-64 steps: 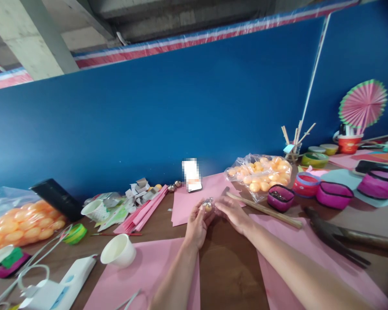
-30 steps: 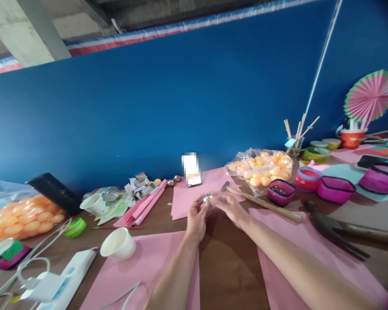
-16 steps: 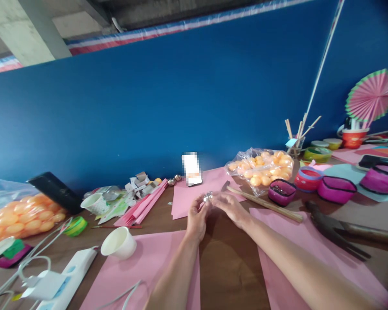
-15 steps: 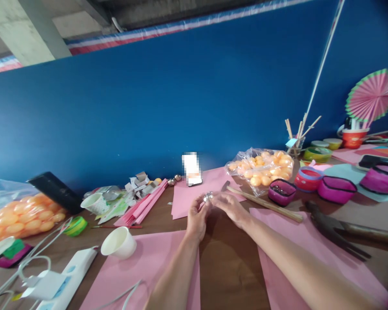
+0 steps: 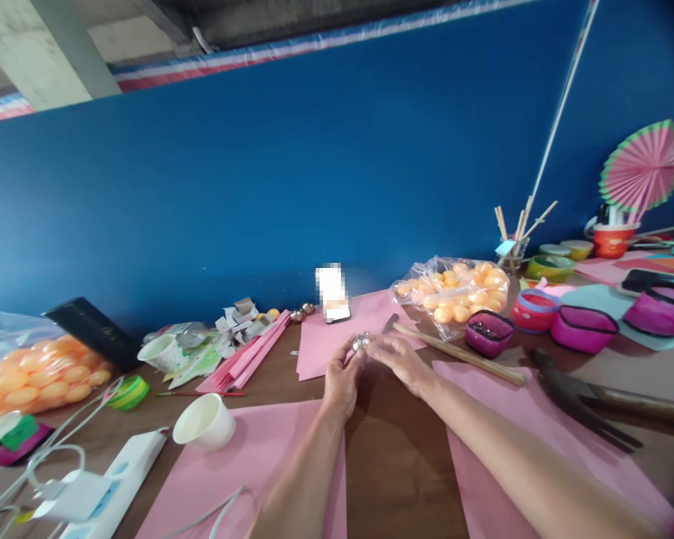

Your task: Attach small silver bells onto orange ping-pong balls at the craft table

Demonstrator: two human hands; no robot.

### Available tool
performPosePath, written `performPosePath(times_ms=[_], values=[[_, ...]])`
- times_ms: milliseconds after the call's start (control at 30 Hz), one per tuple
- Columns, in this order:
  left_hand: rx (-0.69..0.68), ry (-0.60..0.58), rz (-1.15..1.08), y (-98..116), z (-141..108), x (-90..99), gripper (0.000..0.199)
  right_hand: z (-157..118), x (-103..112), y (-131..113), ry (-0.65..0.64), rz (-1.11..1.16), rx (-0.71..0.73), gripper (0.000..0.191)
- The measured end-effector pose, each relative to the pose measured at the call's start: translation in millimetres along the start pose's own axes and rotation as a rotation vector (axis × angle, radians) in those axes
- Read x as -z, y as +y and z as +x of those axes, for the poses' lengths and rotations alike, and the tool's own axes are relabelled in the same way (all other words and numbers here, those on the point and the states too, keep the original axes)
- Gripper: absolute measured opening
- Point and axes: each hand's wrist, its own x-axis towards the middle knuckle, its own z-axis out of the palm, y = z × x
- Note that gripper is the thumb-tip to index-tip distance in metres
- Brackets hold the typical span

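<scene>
My left hand (image 5: pixel 341 378) pinches a small shiny silver piece (image 5: pixel 362 342), rounded and bell-like, between thumb and fingers. From the other side my right hand (image 5: pixel 401 361) meets it, fingers bent and tips closed against it. Both hands are raised over the brown table (image 5: pixel 398 464), at the near edge of a pink paper sheet (image 5: pixel 314 352). Just beyond the right hand lies a small hammer (image 5: pixel 460 352) with a wooden handle. Several round metallic balls (image 5: pixel 302 311) sit beside the phone (image 5: pixel 337 311), whose screen is blurred out.
A white paper cup (image 5: pixel 205 423) stands left on pink paper. A bag of orange balls (image 5: pixel 460 288), magenta containers (image 5: pixel 584 329) and a claw hammer (image 5: pixel 584 400) are at right. A power strip (image 5: pixel 117 479) with cables lies front left. The blue partition (image 5: pixel 314 150) rises behind.
The hands stay together on the silver piece with hardly any movement. The whole view has shifted very slightly.
</scene>
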Motion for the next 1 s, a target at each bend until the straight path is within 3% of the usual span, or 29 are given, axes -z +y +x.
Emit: performPosePath(times_ms=[367,1000], values=[[-0.042,0.031,0.084,-2,0,-1.0,0.049,1,5,14,0.05,-0.009,0.005,0.023],[-0.102,0.026,0.245,-4,0,0.2,0.044,2,8,19,0.132,0.0,-0.025,0.017]])
